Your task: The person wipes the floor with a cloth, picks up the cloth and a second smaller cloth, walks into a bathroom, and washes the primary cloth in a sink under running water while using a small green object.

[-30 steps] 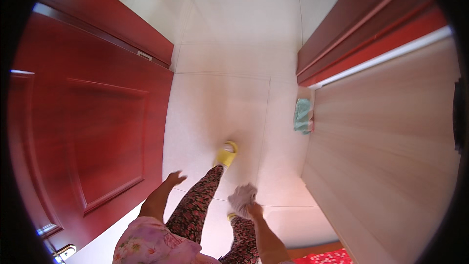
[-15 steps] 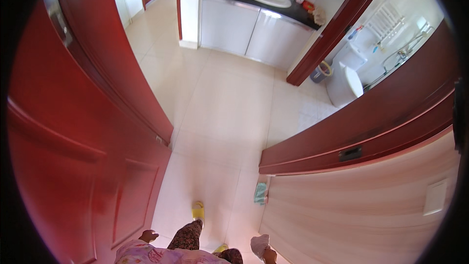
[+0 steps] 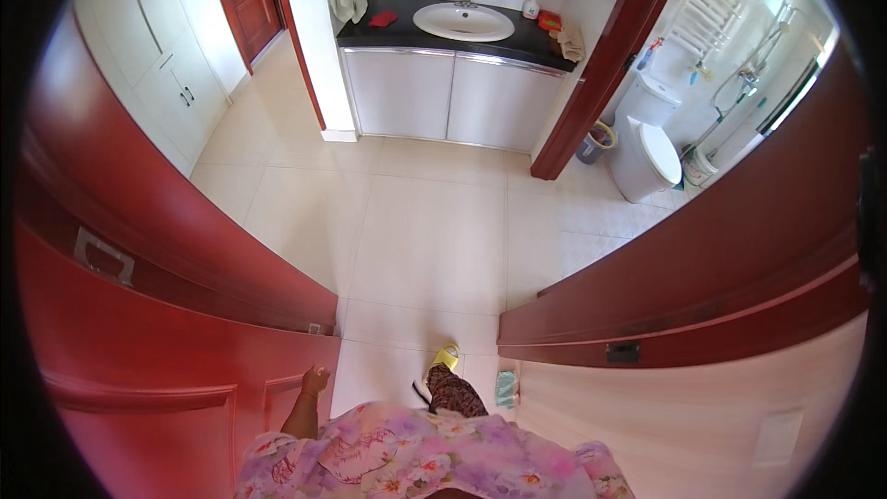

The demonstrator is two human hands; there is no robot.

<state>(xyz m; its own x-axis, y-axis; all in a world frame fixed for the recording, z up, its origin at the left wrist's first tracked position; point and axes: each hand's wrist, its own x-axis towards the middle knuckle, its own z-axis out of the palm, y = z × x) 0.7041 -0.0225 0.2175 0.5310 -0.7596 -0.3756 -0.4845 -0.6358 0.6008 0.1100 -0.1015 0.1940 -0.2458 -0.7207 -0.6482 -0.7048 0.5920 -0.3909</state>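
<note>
My left hand (image 3: 316,379) hangs low in front of the red door (image 3: 157,351), at the left of my flowered top (image 3: 397,453). Its fingers look loosely curled, with nothing visible in them; whether it touches the door I cannot tell. My right hand is out of sight. One foot in a yellow slipper (image 3: 447,354) is forward on the tiled floor, below a dark patterned trouser leg (image 3: 453,390).
A red door frame (image 3: 684,259) rises at the right, with a pale green packet (image 3: 506,388) on the floor beside it. Ahead stands a black-topped washbasin counter (image 3: 388,32). A toilet (image 3: 647,152) and a waste bin (image 3: 596,143) are at the right, white cabinets (image 3: 166,65) at the left.
I have moved forward into the doorway, and the view has tilted up. The other foot leads. My left hand has risen beside the door; my right hand, earlier holding a whitish cloth, has left view.
</note>
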